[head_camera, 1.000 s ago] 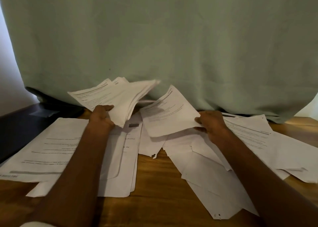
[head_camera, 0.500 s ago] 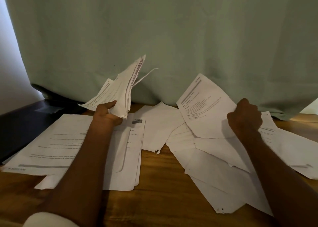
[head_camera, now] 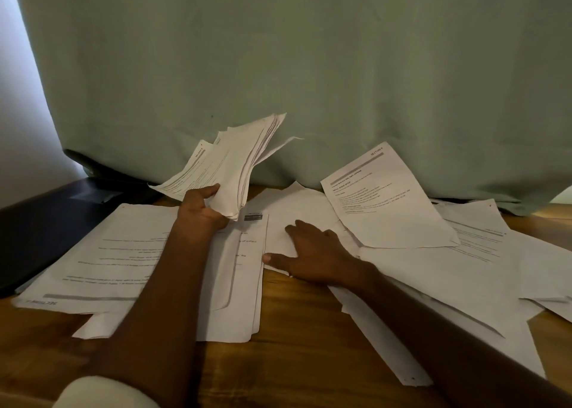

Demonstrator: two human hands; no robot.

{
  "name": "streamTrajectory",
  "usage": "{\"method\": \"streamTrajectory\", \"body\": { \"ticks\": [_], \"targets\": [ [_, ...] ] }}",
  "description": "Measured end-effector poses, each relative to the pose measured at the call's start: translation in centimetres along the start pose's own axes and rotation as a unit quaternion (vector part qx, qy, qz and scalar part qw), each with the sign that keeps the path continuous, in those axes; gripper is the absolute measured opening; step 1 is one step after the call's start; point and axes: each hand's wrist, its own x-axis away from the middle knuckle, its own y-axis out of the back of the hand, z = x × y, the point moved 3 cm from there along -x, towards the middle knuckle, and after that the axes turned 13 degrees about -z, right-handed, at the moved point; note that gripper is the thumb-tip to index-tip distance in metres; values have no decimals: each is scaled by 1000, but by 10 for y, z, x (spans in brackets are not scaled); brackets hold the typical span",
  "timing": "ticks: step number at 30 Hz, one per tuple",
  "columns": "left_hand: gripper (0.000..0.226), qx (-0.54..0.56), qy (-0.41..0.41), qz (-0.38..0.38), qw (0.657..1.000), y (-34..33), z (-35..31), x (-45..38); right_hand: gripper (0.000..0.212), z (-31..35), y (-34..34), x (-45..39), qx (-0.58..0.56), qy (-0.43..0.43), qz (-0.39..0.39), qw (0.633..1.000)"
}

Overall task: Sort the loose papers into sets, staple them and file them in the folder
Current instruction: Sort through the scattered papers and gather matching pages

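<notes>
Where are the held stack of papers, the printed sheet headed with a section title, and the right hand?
held stack of papers [head_camera: 230,172]: head view, middle of its top page.
printed sheet [head_camera: 390,203]: head view, its text area.
right hand [head_camera: 312,253]: head view, back of hand.

A fanned sheaf of white printed sheets [head_camera: 238,172] stands tilted up at 11 o'clock, its lower corner gripped. One white sheet headed by a grey bar [head_camera: 387,203] lies face up at 2 o'clock atop overlapping blank white sheets [head_camera: 433,287] spreading toward 4 o'clock. At 9 o'clock, a flat pile of white printed pages [head_camera: 123,259] lies, text upside down.
</notes>
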Motion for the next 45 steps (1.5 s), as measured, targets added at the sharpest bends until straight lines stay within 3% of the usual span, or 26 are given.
{"method": "streamTrajectory", "body": {
  "ticks": [3,7,10,16,21,24,27,30,32,36,45],
  "targets": [
    [39,1,2,2,1000,0,0,-2,93,-9,0,-2,-58,-20,-14,998],
    [33,0,16,-3,1000,2,0,-4,51,-22,13,-5,-161,-28,-110,980],
    [20,-13,23,-5,1000,-1,0,-3,28,-28,16,-5,-180,-7,-136,974],
    [28,-22,13,5,1000,-12,1,5,14,-44,34,-8,-197,6,-230,953],
    [16,-29,7,46,999,-18,2,10,11,-68,69,-7,-368,-72,-324,869],
    [14,-19,4,72,997,-24,0,14,8,-84,90,-5,-496,-125,-353,783],
    [40,-12,-22,105,994,-34,-2,15,8,-96,100,-2,-609,-204,-340,687],
    [24,8,-34,125,991,-38,-2,16,19,-105,101,-2,-711,-265,-287,585],
    [17,22,-39,129,991,-37,-2,15,23,-108,94,-3,-745,-300,-244,543],
    [42,21,-27,129,991,-33,2,10,12,-109,76,-3,-754,-354,-192,519],
    [12,38,-50,102,993,-24,0,7,11,-109,65,-4,-750,-379,-174,514]
  ]
}}
